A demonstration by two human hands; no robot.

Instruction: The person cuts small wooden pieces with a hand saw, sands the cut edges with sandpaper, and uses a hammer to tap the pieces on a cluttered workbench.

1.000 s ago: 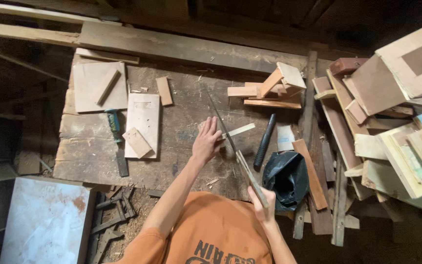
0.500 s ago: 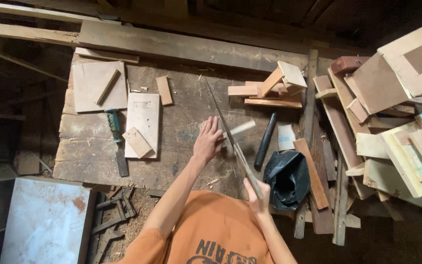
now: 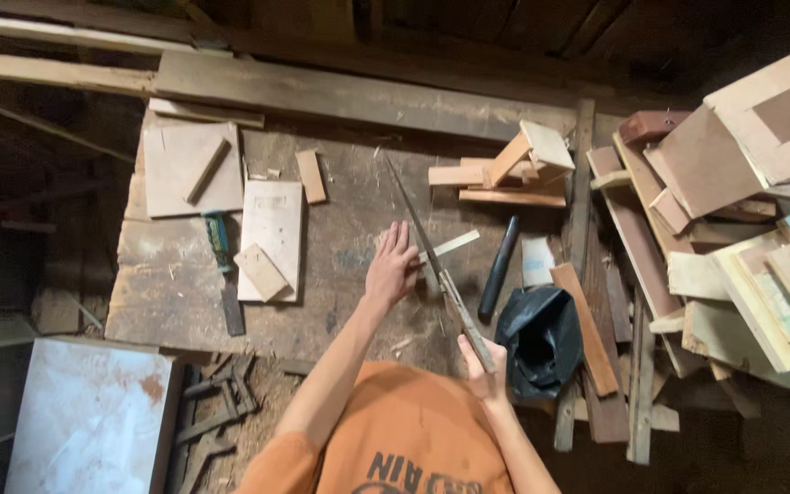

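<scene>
While the right hand (image 3: 486, 366) grips the handle of a saw (image 3: 436, 265), its blade runs up across the worn surface (image 3: 349, 274) and over a thin pale strip (image 3: 445, 247). The left hand (image 3: 390, 267) lies open, fingers spread, pressing the strip just left of the blade. To cut well, I judge the strip needs firm pinning, fingers clear of the teeth, and long, light strokes kept in line with the forearm.

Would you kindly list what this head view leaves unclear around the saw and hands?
- Saw handle: hidden inside the right hand.
- Wood strip: partly covered by the left hand and blade; cut depth too small to see.
- Black bag: contents hidden.
</scene>
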